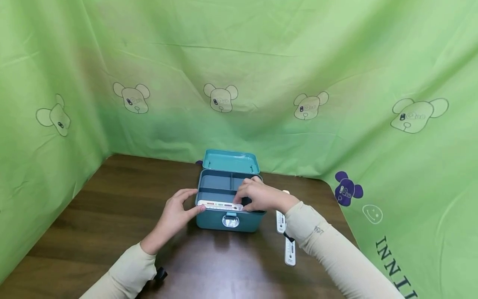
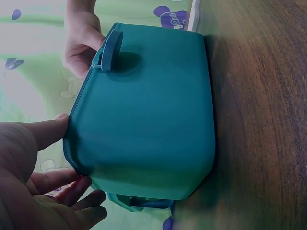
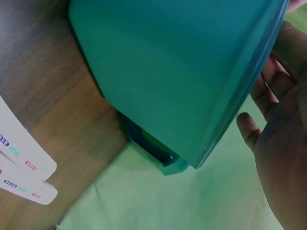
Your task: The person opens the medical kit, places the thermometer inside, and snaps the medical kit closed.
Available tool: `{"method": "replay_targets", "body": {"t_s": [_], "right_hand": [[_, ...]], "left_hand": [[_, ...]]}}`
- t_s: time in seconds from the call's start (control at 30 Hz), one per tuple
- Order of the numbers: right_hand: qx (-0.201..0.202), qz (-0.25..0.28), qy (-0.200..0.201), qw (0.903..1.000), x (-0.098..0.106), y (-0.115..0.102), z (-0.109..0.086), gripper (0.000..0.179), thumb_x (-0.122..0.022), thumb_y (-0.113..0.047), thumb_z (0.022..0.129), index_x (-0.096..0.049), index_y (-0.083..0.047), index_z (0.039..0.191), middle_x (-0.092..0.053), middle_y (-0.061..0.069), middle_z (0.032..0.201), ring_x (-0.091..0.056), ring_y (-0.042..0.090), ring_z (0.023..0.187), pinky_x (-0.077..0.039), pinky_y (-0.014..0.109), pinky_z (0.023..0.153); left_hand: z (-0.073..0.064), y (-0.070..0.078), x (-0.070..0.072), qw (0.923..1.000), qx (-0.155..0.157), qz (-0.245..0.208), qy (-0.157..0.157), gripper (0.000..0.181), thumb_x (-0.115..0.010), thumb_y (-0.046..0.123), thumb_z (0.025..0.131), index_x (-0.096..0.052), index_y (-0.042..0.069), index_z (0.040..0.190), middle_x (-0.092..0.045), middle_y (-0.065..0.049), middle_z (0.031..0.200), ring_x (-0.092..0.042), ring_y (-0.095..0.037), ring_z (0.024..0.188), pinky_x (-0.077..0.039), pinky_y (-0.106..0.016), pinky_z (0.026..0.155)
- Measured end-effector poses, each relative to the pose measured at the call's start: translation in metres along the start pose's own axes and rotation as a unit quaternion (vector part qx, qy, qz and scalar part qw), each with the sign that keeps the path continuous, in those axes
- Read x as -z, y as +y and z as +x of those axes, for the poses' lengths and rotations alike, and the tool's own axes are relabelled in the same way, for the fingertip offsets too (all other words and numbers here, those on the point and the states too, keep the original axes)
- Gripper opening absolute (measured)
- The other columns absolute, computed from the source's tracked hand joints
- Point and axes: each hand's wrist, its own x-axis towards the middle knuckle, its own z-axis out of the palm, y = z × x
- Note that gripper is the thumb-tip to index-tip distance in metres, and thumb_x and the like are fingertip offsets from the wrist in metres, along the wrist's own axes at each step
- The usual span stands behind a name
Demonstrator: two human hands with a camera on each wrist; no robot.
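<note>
A teal lidded box (image 1: 213, 222) stands on the table with its lid (image 1: 231, 161) raised at the back. Inside it is a divided blue-grey tray (image 1: 214, 181). A long white thermometer (image 1: 220, 205) lies along the box's front rim. My right hand (image 1: 257, 194) reaches over the tray, pinching the thermometer's right end between thumb and fingers. At the front left corner, my left hand (image 1: 178, 209) touches the rim with extended thumb and forefinger, the thumb by the thermometer's left end. In the left wrist view, its other fingers (image 2: 88, 206) hang loosely bent beside the box (image 2: 148, 110).
More white thermometers (image 1: 290, 253) lie on the brown wooden table (image 1: 112, 220) right of the box, partly under my right sleeve. A clasp (image 1: 230, 220) juts from the box's front and a handle (image 3: 153, 148) from its side. Green cloth (image 1: 261, 54) hangs around the table.
</note>
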Motion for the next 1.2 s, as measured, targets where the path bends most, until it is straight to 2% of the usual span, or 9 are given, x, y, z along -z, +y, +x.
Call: {"method": "replay_targets", "body": {"t_s": [0.1, 0.2, 0.37, 0.57, 0.77, 1.03, 1.2], "right_hand": [[-0.001, 0.014, 0.026, 0.9996, 0.001, 0.001, -0.004, 0.024, -0.081, -0.022, 0.089, -0.078, -0.022, 0.112, -0.071, -0.011, 0.107, -0.054, 0.013, 0.107, -0.039, 0.041, 0.095], [-0.006, 0.022, 0.076, 0.9969, 0.0, 0.002, -0.01, 0.023, -0.079, -0.022, 0.091, -0.078, -0.019, 0.113, -0.071, -0.008, 0.106, -0.058, 0.014, 0.107, -0.043, 0.042, 0.097], [-0.048, 0.026, 0.168, 0.9842, -0.001, -0.003, -0.03, 0.022, -0.078, -0.024, 0.093, -0.078, -0.016, 0.114, -0.073, -0.005, 0.11, -0.06, 0.016, 0.108, -0.045, 0.043, 0.097], [-0.119, 0.05, 0.249, 0.9599, -0.006, -0.012, -0.057, 0.027, -0.08, -0.025, 0.091, -0.077, -0.012, 0.115, -0.073, -0.003, 0.109, -0.058, 0.018, 0.107, -0.043, 0.045, 0.098], [-0.175, 0.055, 0.339, 0.9225, -0.021, -0.018, -0.082, 0.027, -0.081, -0.019, 0.089, -0.077, -0.009, 0.114, -0.074, 0.002, 0.108, -0.059, 0.022, 0.107, -0.042, 0.047, 0.097], [-0.267, 0.046, 0.377, 0.8859, -0.047, -0.023, -0.11, 0.028, -0.082, -0.017, 0.086, -0.076, -0.008, 0.113, -0.074, 0.007, 0.105, -0.061, 0.029, 0.106, -0.041, 0.049, 0.094], [-0.337, 0.055, 0.359, 0.8683, -0.056, -0.027, -0.127, 0.035, -0.082, -0.018, 0.086, -0.074, -0.005, 0.117, -0.072, 0.011, 0.108, -0.059, 0.033, 0.107, -0.04, 0.051, 0.094]], "left_hand": [[0.001, 0.0, 0.0, 1.0, -0.003, 0.006, 0.0, 0.063, -0.086, 0.032, 0.085, -0.064, 0.005, 0.137, -0.06, -0.014, 0.142, -0.055, -0.035, 0.133, -0.045, -0.056, 0.111], [0.0, 0.0, 0.001, 0.9999, -0.002, 0.01, 0.0, 0.063, -0.086, 0.032, 0.085, -0.064, 0.005, 0.137, -0.06, -0.014, 0.142, -0.055, -0.035, 0.133, -0.045, -0.056, 0.11], [0.0, 0.003, -0.001, 1.0, -0.004, 0.006, -0.003, 0.063, -0.085, 0.032, 0.085, -0.063, 0.005, 0.138, -0.059, -0.014, 0.142, -0.055, -0.035, 0.133, -0.045, -0.057, 0.11], [-0.004, 0.001, -0.002, 0.9999, -0.003, 0.01, -0.004, 0.063, -0.085, 0.032, 0.085, -0.063, 0.005, 0.137, -0.06, -0.013, 0.141, -0.055, -0.034, 0.133, -0.045, -0.056, 0.11], [-0.003, 0.003, 0.0, 1.0, -0.007, 0.004, -0.003, 0.063, -0.086, 0.031, 0.084, -0.064, 0.005, 0.137, -0.06, -0.013, 0.14, -0.056, -0.033, 0.132, -0.045, -0.056, 0.11], [-0.005, 0.002, 0.0, 0.9999, -0.012, -0.001, -0.003, 0.062, -0.086, 0.03, 0.084, -0.064, 0.005, 0.136, -0.06, -0.013, 0.14, -0.056, -0.033, 0.132, -0.046, -0.055, 0.11], [-0.006, 0.003, -0.001, 0.9999, -0.01, -0.007, -0.004, 0.063, -0.086, 0.033, 0.085, -0.064, 0.005, 0.136, -0.06, -0.013, 0.14, -0.056, -0.034, 0.132, -0.046, -0.056, 0.109]]}}
